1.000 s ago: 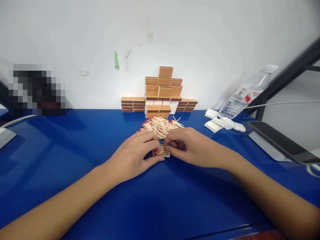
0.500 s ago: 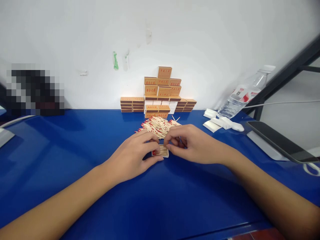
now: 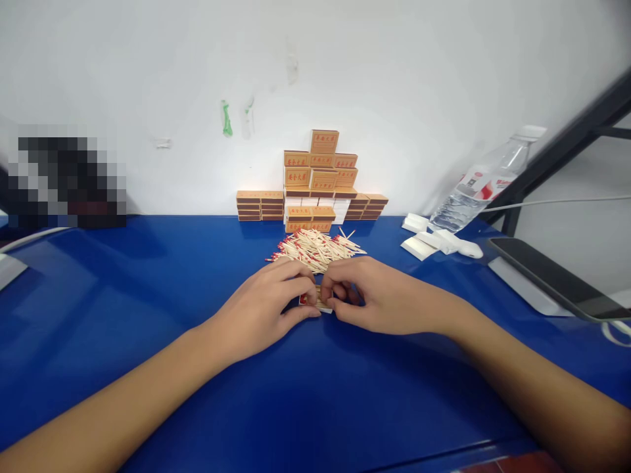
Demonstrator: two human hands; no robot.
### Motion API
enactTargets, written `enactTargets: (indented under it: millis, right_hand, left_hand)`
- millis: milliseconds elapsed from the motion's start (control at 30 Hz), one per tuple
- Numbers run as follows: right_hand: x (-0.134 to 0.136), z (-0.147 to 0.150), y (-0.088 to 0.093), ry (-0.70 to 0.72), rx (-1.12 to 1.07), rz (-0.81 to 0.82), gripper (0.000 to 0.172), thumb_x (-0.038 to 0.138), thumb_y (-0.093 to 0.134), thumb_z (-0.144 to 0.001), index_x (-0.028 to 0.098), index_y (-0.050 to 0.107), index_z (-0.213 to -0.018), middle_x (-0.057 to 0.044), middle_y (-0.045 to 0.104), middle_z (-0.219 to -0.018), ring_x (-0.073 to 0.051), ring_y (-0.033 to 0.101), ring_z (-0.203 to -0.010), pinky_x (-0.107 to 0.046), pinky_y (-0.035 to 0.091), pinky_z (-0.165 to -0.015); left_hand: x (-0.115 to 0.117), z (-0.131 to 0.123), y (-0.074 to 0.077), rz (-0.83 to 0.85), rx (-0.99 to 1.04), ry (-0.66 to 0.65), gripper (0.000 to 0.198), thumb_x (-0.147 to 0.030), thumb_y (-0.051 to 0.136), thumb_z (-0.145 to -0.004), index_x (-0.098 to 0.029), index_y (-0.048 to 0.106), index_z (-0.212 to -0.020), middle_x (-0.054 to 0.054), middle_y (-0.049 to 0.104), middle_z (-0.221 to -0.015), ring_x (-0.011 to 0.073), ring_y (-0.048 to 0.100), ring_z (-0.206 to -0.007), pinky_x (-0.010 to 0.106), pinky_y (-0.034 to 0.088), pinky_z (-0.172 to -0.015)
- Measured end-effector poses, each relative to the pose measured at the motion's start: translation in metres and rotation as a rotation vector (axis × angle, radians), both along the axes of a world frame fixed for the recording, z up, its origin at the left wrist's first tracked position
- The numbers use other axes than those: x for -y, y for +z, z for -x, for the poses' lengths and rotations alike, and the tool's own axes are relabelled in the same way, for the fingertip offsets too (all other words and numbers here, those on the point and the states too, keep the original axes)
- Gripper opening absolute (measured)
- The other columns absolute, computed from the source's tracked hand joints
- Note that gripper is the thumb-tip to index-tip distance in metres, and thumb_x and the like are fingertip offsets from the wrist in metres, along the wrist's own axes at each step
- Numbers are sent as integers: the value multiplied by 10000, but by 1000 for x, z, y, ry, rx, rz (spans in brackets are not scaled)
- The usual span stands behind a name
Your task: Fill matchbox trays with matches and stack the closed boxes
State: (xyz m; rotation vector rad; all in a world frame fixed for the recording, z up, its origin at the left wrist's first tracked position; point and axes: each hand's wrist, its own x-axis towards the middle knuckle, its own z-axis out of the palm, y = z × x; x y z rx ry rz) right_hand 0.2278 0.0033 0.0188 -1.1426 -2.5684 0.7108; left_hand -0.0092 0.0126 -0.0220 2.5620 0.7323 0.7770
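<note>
Meeting near the middle of the blue surface (image 3: 148,295), both hands close on a small tray (image 3: 318,301) filled with red-tipped matches. The left hand (image 3: 266,309) has a narrow grip, pinching the tray's left end with the thumb on the near side and the fingers over the far side. The right hand (image 3: 379,295) curls its grip around the tray's right end, fingertips touching it. The tray lies flat on the surface between the two hands, mostly hidden by them. Just behind it lies a loose pile of matches (image 3: 318,246). Stacked boxes (image 3: 315,184) stand at the far edge against the wall. Toward the far right corner lie white sleeves (image 3: 419,246), a tilted bottle (image 3: 480,184) and a phone (image 3: 557,279).
</note>
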Motion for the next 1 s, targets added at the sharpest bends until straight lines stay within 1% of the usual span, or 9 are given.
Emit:
enactTargets:
  millis: [200, 333, 433, 500, 633, 800, 900, 1000]
  right_hand:
    - [0, 2, -3, -25, -13, -50, 74, 129, 632, -859, 197, 661, -861, 37, 593, -734, -117, 503, -653, -268, 372, -609]
    - [-3, 3, -9, -71, -21, -99, 60, 156, 648, -896, 195, 655, -850, 38, 590, -728, -115, 501, -650, -271, 363, -608]
    - [-4, 4, -12, -79, -25, -94, 59, 170, 661, -908, 193, 653, -854, 40, 588, -719, -115, 495, -642, -273, 356, -599]
    - [-4, 5, -13, -69, -27, -82, 63, 162, 660, -910, 191, 654, -855, 40, 589, -719, -115, 498, -644, -272, 358, -602]
    - [-4, 4, -10, -59, -13, -85, 76, 133, 655, -900, 185, 643, -845, 34, 592, -734, -114, 501, -654, -266, 361, -610]
    - [-4, 1, -5, -24, 11, -64, 81, 123, 667, -885, 187, 653, -838, 32, 594, -734, -114, 497, -647, -261, 357, -597]
    - [-3, 1, -3, 10, 24, -51, 82, 128, 660, -901, 192, 665, -849, 33, 599, -737, -114, 498, -652, -260, 366, -607]
    - [-3, 1, -3, 3, 25, -74, 90, 151, 653, -923, 193, 658, -844, 30, 608, -743, -116, 504, -665, -263, 372, -623]
  left_hand:
    - [1, 0, 1, -12, -27, 17, 87, -266, 716, -982, -206, 653, -976, 23, 666, -1069, 199, 607, -1019, 384, 499, -951]
    - [1, 1, 2, -65, -69, 69, 193, -347, 733, -969, -194, 626, -1014, 44, 658, -1058, 227, 588, -1020, 409, 504, -929]
    - [2, 1, 3, -112, -109, 117, 256, -400, 746, -953, -189, 602, -966, 53, 646, -1031, 244, 572, -1006, 421, 502, -908]
    - [2, 1, 3, -129, -123, 125, 270, -413, 743, -953, -191, 592, -936, 52, 639, -1016, 242, 567, -988, 416, 500, -892]
    - [3, 1, 4, -119, -128, 129, 272, -425, 724, -966, -196, 579, -935, 47, 636, -1011, 240, 569, -982, 408, 495, -889]
    - [3, 0, 4, -94, -123, 147, 271, -419, 728, -965, -210, 558, -998, 31, 651, -1023, 243, 588, -1005, 405, 491, -893]
    - [3, 0, 2, -79, -121, 151, 284, -418, 739, -958, -212, 553, -1015, 23, 664, -1034, 239, 603, -1014, 402, 492, -898]
    - [3, 0, 2, -83, -119, 142, 296, -428, 743, -956, -211, 562, -1041, 28, 678, -1065, 242, 614, -1034, 403, 495, -912]
